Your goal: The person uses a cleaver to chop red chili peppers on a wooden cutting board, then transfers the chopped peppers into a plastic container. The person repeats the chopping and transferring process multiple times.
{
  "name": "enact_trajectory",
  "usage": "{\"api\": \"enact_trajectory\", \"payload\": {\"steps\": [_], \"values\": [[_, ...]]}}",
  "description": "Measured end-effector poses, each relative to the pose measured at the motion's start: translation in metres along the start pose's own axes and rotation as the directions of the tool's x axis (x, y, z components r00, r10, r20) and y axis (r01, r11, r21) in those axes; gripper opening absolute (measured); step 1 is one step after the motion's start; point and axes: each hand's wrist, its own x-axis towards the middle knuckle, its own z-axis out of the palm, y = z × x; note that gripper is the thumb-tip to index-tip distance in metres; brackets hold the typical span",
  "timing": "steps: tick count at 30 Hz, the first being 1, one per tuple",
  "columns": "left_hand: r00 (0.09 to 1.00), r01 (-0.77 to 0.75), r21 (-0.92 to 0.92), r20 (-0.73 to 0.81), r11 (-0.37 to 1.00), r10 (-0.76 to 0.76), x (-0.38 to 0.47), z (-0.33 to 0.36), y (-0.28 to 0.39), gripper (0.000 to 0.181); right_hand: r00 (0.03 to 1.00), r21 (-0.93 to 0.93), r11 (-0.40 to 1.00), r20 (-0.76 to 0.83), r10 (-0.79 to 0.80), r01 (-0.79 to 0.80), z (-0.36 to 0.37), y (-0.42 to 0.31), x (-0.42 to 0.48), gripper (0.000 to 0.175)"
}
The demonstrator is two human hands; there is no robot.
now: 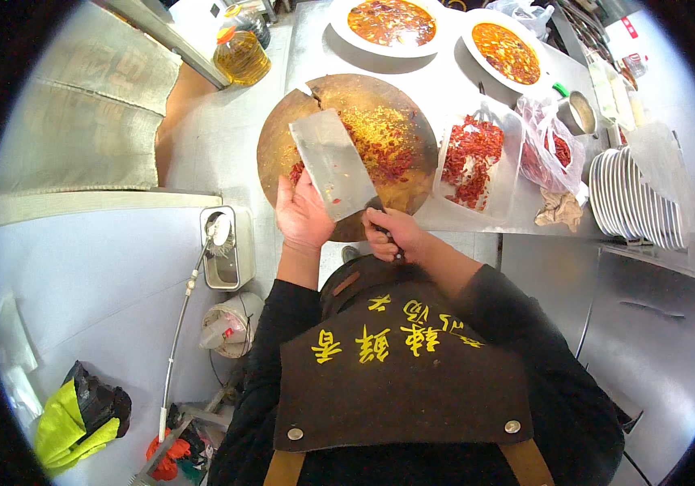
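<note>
My right hand (393,234) grips the dark handle of a Chinese cleaver (332,164), its broad blade slanting up to the left over a round wooden chopping block (347,91). Small red bits cling to the blade. My left hand (305,212) is turned palm up at the blade's left side, thumb spread; its fingertips are partly hidden behind the steel. On the block lie chopped dried red chillies (393,164) mixed with yellow seeds (377,124). A smaller bit of red chilli (296,172) shows by my left fingertips. The block has a split at its far rim.
On the steel table (305,48) stand two white bowls of red, oily food (393,24) (505,53). To the right are a clear tub of cut chillies (475,161), a plastic bag (547,140), a metal ladle (578,112) and stacked plates (636,197). An oil jug (241,58) stands left.
</note>
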Motion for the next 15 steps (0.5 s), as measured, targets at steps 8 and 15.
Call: {"api": "enact_trajectory", "payload": {"steps": [8, 15], "values": [[0.932, -0.188, 0.736, -0.076, 0.651, 0.355, 0.029, -0.033, 0.038, 0.061, 0.848, -0.294, 0.949, -0.468, -0.249, 0.116, -0.058, 0.011, -0.065, 0.029], [0.911, 0.117, 0.711, 0.201, -0.693, 0.36, 0.078, -0.067, 0.08, 0.059, 0.711, -0.296, 0.94, -0.625, -0.323, 0.167, -0.074, 0.014, -0.09, 0.029]]}}
